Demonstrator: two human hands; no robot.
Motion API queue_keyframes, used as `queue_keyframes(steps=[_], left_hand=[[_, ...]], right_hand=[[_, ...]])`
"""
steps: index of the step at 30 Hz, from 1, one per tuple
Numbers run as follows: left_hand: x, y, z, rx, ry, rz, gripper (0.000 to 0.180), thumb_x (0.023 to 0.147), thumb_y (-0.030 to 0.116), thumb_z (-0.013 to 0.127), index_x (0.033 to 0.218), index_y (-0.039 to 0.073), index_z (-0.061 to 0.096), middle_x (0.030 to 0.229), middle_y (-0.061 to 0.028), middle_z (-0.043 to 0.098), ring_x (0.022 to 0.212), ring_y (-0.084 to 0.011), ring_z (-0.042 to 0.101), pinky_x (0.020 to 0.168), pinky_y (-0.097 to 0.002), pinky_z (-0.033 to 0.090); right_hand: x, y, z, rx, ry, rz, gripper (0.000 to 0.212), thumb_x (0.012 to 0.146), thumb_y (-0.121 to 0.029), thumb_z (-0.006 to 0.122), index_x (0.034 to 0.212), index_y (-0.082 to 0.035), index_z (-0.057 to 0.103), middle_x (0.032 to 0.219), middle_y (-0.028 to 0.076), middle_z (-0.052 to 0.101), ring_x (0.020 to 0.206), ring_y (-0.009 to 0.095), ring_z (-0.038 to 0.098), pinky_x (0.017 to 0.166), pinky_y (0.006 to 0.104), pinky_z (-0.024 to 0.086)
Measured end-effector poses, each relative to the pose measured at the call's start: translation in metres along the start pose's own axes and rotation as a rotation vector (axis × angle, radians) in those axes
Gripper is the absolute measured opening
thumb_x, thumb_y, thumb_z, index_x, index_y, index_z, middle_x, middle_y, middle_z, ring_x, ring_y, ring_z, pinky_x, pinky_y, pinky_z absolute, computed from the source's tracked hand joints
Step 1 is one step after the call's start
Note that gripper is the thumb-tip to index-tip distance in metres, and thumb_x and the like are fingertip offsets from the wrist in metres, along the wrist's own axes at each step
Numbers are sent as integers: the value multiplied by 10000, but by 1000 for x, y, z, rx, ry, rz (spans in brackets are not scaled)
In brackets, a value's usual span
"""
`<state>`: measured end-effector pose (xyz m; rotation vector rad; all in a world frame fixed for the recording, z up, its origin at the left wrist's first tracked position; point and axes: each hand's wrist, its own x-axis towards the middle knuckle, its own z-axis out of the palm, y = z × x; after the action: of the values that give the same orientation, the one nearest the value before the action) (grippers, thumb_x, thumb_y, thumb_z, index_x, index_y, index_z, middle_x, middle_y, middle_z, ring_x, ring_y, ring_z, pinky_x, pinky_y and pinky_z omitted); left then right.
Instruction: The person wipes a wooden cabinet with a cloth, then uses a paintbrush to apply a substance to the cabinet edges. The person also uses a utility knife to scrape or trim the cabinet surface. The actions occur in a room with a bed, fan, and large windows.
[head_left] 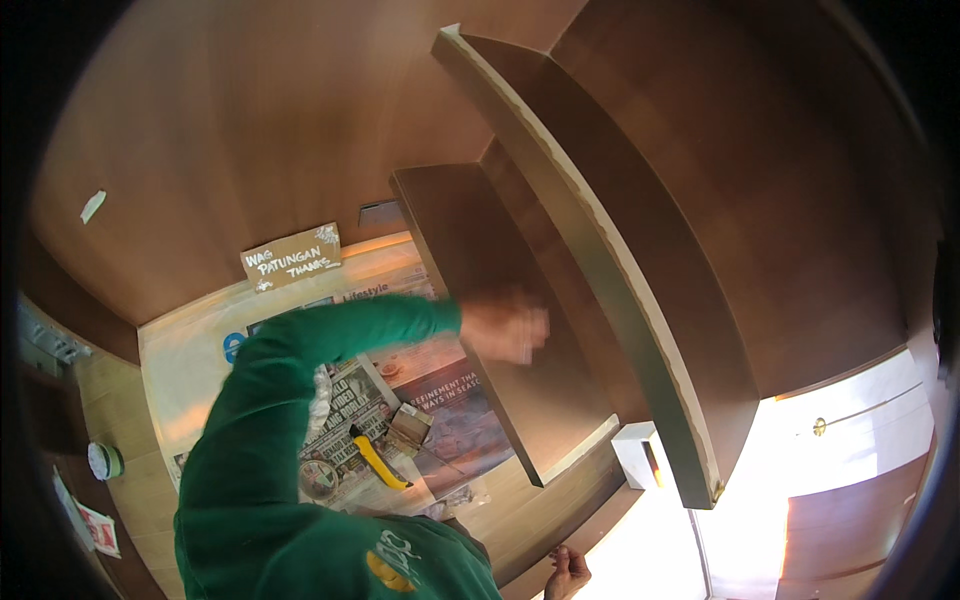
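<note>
My left arm in a green sleeve reaches across to the right. Smeared by motion, my left hand (505,325) is over the lower brown shelf (450,215); its fingers cannot be made out, nor whether it touches the surface. My right hand (567,575) is low at the bottom edge, its fingers drawn together; anything between them is too small to name. Above and right of the left hand runs the upper brown shelf (590,225), its front edge lined with a pale, uneven strip.
Newspapers (345,395) cover the floor at left, bearing a yellow-and-black utility knife (378,460) and a small brown block-like piece (408,428). A handwritten cardboard sign (291,258) leans at the brown wall. A white box (637,455) stands beside the shelf ends; a tape-like roll (105,462) lies far left.
</note>
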<state>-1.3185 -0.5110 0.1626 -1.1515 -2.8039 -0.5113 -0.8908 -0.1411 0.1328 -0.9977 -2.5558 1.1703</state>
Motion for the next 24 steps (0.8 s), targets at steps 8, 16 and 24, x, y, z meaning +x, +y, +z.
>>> queue_keyframes(steps=[8, 16, 24], left_hand=[[4, -70, -65, -11, 105, -521, 790, 958, 607, 437, 1460, -3, 428, 1496, -227, 435, 1407, -359, 389, 1165, -454, 308], [-46, 54, 37, -3, 13, -51, 871, 945, 646, 431, 1496, -24, 357, 1608, -198, 244, 1510, -326, 174, 1234, -474, 111], [-29, -1, -28, 113, 68, -515, 781, 958, 574, 462, 1486, 4, 389, 1614, -165, 245, 1488, -336, 219, 1230, -497, 115]], right_hand=[[26, 19, -12, 169, 23, -204, 263, 940, -222, 685, 854, 26, 688, 756, 66, 675, 695, 124, 607, 638, 266, 481], [17, 15, -1, 283, -2, -177, 241, 932, -223, 695, 879, 12, 698, 754, 76, 686, 692, 139, 625, 635, 270, 489], [26, 30, -10, 259, -23, -238, 259, 922, -239, 698, 856, 12, 690, 710, 72, 671, 658, 133, 613, 605, 266, 477]])
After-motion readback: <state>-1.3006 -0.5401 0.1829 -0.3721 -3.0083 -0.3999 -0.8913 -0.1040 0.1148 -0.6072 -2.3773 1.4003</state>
